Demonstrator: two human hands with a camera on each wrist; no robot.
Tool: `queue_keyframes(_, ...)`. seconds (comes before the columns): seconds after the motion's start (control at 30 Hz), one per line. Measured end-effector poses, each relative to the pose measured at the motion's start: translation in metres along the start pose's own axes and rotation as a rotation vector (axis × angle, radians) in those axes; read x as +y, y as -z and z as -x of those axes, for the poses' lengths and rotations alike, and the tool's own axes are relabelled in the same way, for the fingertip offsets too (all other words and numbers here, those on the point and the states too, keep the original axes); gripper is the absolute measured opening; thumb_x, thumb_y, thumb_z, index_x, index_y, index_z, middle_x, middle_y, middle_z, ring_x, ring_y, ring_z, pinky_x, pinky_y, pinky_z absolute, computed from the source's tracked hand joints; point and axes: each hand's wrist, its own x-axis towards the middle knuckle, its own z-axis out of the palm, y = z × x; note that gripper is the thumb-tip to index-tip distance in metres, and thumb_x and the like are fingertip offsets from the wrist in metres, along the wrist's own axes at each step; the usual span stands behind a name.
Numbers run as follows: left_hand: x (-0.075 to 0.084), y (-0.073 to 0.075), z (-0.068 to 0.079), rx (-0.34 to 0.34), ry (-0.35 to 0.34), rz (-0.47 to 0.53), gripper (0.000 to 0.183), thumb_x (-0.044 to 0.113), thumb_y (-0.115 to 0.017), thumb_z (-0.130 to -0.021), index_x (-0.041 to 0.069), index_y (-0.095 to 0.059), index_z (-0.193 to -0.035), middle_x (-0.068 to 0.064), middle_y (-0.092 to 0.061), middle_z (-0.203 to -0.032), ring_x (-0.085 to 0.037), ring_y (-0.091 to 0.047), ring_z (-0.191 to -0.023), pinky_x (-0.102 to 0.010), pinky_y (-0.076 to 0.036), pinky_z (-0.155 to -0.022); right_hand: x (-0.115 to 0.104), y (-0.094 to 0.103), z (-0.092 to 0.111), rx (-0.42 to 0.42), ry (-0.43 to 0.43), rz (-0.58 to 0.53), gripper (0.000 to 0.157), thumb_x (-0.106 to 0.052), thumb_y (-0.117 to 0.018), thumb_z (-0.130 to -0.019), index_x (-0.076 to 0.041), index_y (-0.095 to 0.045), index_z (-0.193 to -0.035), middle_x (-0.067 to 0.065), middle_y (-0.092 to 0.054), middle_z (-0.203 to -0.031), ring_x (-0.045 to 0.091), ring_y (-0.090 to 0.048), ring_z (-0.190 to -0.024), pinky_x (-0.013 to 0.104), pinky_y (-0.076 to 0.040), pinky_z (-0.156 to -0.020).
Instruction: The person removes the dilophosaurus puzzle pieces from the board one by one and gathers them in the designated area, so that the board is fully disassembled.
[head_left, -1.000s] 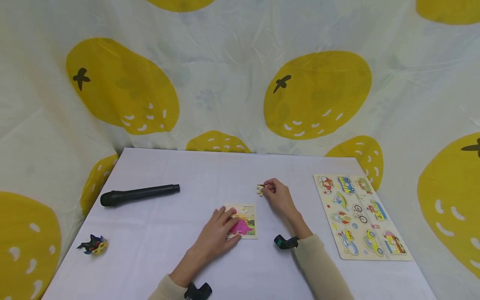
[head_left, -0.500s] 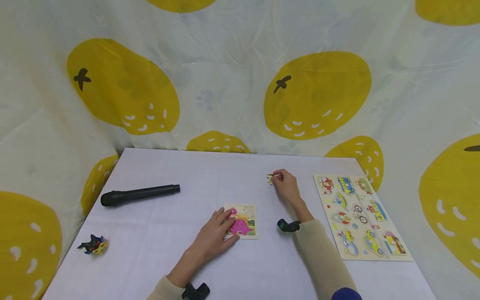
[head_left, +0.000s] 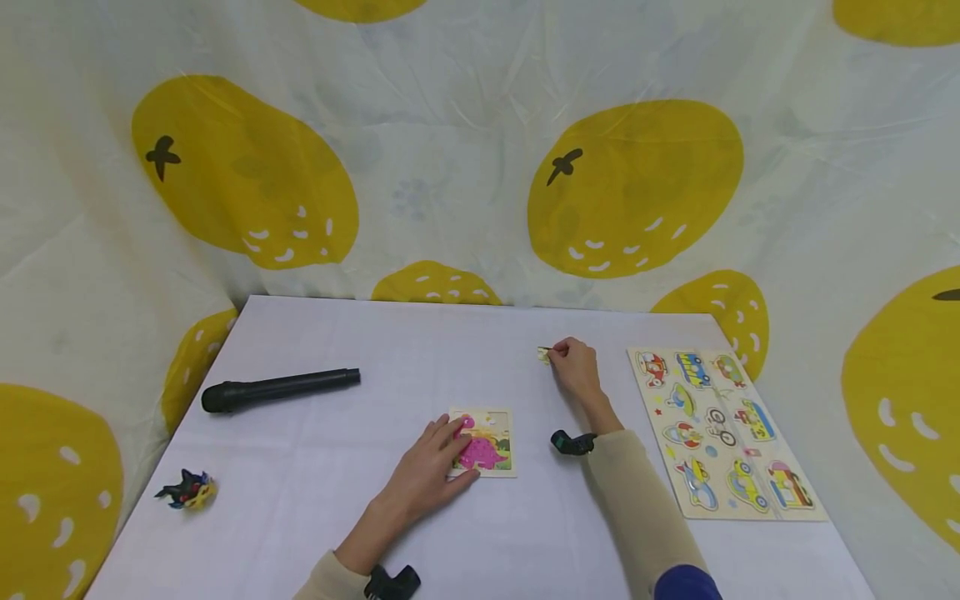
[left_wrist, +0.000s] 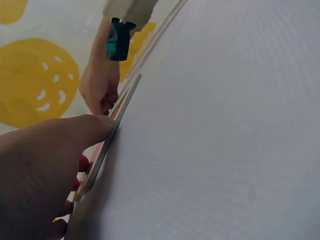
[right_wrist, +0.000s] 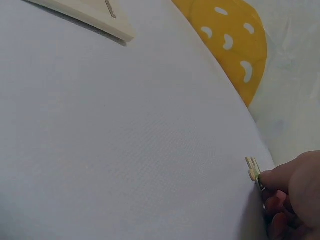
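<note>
My left hand [head_left: 427, 471] rests on a small square jigsaw puzzle [head_left: 487, 457] with a pink dinosaur picture, its fingers spread over the left part. In the left wrist view the thumb [left_wrist: 95, 127] presses at the edge of the puzzle's frame [left_wrist: 102, 155]. Farther back and to the right, my right hand [head_left: 576, 367] pinches a small puzzle piece [head_left: 543, 355] between thumb and fingers. Two thin pale layers show along the edge of that piece [right_wrist: 253, 169] in the right wrist view; the rest is hidden by the fingers. One corner of the puzzle's frame appears there too.
On the right lies a wooden board [head_left: 708, 392] of vehicle pictures. A black microphone [head_left: 281, 390] lies at the left, with a small dark and yellow figure [head_left: 187, 490] nearer. A dark blue rounded thing [head_left: 686, 583] overlaps the right sleeve. A curtain hangs behind the table.
My right hand has moved farther back and to the right with the puzzle piece. The left hand stays on the puzzle. The dark blue thing has come into view at the bottom.
</note>
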Motion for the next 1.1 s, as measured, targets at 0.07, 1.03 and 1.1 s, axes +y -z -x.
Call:
queue_keyframes(0.07, 0.0, 0.0, 0.0, 0.0, 0.001, 0.0, 0.055, 0.049, -0.071, -0.089, 0.012, -0.067, -0.129, -0.008, -0.054, -0.148, -0.034, -0.045, -0.143, -0.046, -0.038, -0.119, 0.001, -0.002, 0.0, 0.004, -0.003, 0.006, 0.019, -0.015, -0.066, -0.095, 0.002, -0.07, -0.102, 0.016, -0.07, -0.092, 0.026, -0.062, -0.082, 0.03, -0.047, -0.07)
queue_keyframes(1.03, 0.0, 0.0, 0.0, -0.01, 0.016, -0.016, 0.058, 0.052, -0.068, -0.09, 0.013, -0.065, -0.133, -0.007, -0.053, -0.149, -0.031, -0.043, -0.145, -0.044, -0.037, -0.12, -0.043, 0.003, 0.058, -0.04, 0.136, -0.106, 0.028, -0.017, -0.07, -0.092, 0.002, -0.068, -0.112, 0.014, -0.068, -0.094, 0.024, -0.063, -0.085, 0.031, -0.053, -0.076)
queue_keyframes(1.1, 0.0, 0.0, 0.0, -0.011, 0.014, -0.015, 0.058, 0.051, -0.069, -0.09, 0.013, -0.065, -0.133, -0.007, -0.053, -0.149, -0.032, -0.043, -0.145, -0.044, -0.036, -0.12, -0.047, 0.001, 0.063, -0.05, 0.142, -0.098, 0.027, -0.017, -0.071, -0.092, 0.002, -0.069, -0.111, 0.013, -0.068, -0.093, 0.023, -0.062, -0.083, 0.03, -0.052, -0.075)
